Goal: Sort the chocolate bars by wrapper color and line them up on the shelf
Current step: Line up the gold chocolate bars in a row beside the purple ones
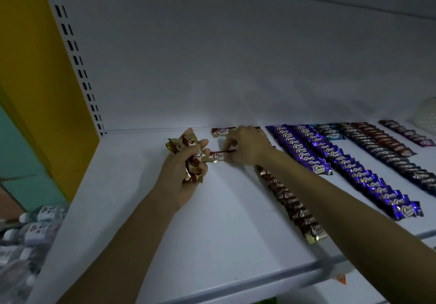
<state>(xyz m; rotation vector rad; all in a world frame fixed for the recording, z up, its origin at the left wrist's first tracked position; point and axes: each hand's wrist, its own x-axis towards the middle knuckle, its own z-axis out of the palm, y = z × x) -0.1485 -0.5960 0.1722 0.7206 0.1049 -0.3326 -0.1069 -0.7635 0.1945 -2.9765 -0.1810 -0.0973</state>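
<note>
My left hand (184, 169) grips a bundle of gold-and-brown chocolate bars (188, 148) above the white shelf (165, 228). My right hand (247, 145) pinches one gold-and-brown Choco bar (218, 156) just right of the bundle, close over the shelf. Another gold-and-brown bar (223, 131) lies alone at the back. A line of gold-brown bars (297, 207) runs toward the front under my right forearm. Further right lie two lines of purple bars (304, 152) (368, 181), a few light-blue bars (330, 131), a dark-blue line (396, 162) and reddish-brown lines (387, 141).
A perforated white upright (75, 56) bounds the shelf on the left, with a yellow wall panel (35, 79) beyond. Packed water bottles (30, 230) lie lower left. A pale bag-like thing (427, 115) sits at the far right. The shelf's front lip (259, 280) crosses the bottom.
</note>
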